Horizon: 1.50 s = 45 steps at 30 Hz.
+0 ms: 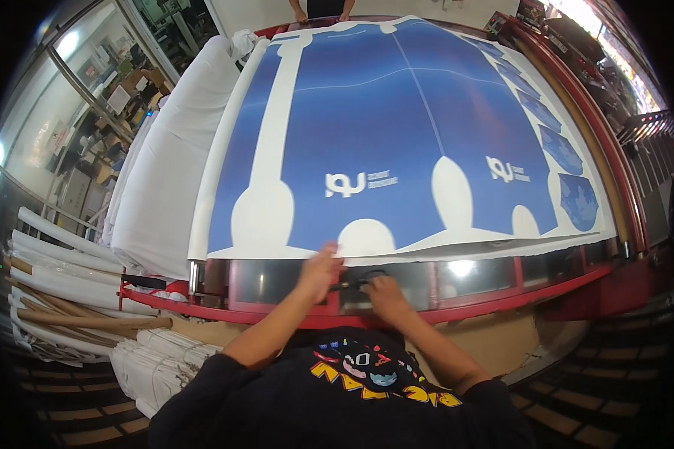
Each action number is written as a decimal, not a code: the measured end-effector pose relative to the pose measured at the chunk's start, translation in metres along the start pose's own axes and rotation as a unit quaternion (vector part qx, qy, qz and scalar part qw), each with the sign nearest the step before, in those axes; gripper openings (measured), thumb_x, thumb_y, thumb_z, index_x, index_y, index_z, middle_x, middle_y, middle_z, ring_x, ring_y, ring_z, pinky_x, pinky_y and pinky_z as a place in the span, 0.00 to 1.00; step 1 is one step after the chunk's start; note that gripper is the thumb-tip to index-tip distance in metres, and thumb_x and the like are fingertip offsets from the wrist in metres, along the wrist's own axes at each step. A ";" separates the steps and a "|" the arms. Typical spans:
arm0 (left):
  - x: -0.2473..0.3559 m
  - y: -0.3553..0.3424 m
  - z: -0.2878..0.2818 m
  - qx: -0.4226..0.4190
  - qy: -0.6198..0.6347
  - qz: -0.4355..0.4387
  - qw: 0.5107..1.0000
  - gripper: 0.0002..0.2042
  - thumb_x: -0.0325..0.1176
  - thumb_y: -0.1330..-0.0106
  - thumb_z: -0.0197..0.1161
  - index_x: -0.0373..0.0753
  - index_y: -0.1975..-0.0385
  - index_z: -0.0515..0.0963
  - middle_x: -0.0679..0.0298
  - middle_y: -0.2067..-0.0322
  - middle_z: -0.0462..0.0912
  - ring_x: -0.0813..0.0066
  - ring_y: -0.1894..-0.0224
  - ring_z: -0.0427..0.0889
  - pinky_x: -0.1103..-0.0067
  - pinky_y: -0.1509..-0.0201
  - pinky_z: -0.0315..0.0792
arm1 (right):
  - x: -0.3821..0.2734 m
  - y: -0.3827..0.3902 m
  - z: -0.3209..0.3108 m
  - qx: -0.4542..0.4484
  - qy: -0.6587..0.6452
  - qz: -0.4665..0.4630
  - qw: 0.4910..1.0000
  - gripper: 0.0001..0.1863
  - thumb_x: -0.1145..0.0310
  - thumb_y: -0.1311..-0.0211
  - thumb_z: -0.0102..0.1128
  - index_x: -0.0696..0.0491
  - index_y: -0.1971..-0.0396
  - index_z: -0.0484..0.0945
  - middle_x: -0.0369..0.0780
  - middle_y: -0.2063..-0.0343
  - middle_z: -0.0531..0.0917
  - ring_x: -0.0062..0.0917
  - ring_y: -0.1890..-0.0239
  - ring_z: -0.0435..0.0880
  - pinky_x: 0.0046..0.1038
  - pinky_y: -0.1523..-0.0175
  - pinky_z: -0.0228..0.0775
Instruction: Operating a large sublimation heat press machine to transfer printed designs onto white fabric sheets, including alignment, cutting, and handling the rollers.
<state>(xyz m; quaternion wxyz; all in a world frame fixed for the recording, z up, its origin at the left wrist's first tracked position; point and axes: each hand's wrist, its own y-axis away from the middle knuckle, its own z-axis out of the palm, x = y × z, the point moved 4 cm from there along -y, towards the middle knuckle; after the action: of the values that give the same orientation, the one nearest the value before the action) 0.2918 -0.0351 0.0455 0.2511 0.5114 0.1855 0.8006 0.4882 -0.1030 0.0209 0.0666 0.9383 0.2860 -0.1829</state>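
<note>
A large printed sheet (367, 127), blue with white cut-out shapes and mirrored white lettering, lies over white material on the long table. My left hand (320, 274) is at its near edge, the fingers stretched up over the white margin and the thumb apart. Just to the right, my right hand (387, 298) is closed around a small black tool (372, 277) with a looped handle, which looks like scissors. Its tip points left toward my left hand, and my fingers partly hide it. Both hands are over the table's dark front strip.
A red rail (472, 305) edges the table in front of me. Large white rolls (168, 150) stand at the left, with cardboard tubes (90, 320) and folded white bundles (153, 367) below. Another person's hands (346, 16) rest at the far end. A brown roller (569, 93) runs along the right.
</note>
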 end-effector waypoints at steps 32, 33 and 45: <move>0.061 -0.015 -0.244 0.115 0.002 -0.150 0.982 0.19 0.45 0.41 0.72 0.37 0.60 0.78 0.66 0.62 0.80 0.80 0.80 0.72 0.83 0.79 0.65 | -0.226 -0.161 0.097 0.069 -0.694 0.338 0.631 0.21 0.46 0.35 0.58 0.52 0.70 0.74 0.33 0.79 0.75 0.19 0.77 0.76 0.22 0.73 0.69; 0.058 -0.015 -0.243 0.119 -0.025 -0.161 0.979 0.19 0.45 0.41 0.72 0.36 0.60 0.78 0.66 0.62 0.81 0.81 0.80 0.71 0.83 0.80 0.64 | -0.227 -0.165 0.097 0.074 -0.690 0.361 0.622 0.21 0.46 0.35 0.57 0.52 0.70 0.74 0.33 0.79 0.75 0.19 0.77 0.76 0.23 0.73 0.69; 0.052 -0.018 -0.244 0.111 -0.049 -0.136 0.983 0.21 0.47 0.40 0.70 0.33 0.59 0.80 0.65 0.65 0.82 0.82 0.83 0.69 0.83 0.81 0.62 | -0.207 -0.214 0.071 0.112 -0.609 0.447 0.645 0.21 0.50 0.38 0.64 0.54 0.75 0.76 0.33 0.83 0.75 0.18 0.83 0.74 0.21 0.78 0.67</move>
<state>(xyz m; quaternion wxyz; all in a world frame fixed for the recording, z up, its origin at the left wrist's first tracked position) 0.0543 0.0003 -0.0260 0.3084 0.5447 0.3286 0.7072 0.1872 -0.0488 0.0300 0.1942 0.6293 -0.2957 -0.6920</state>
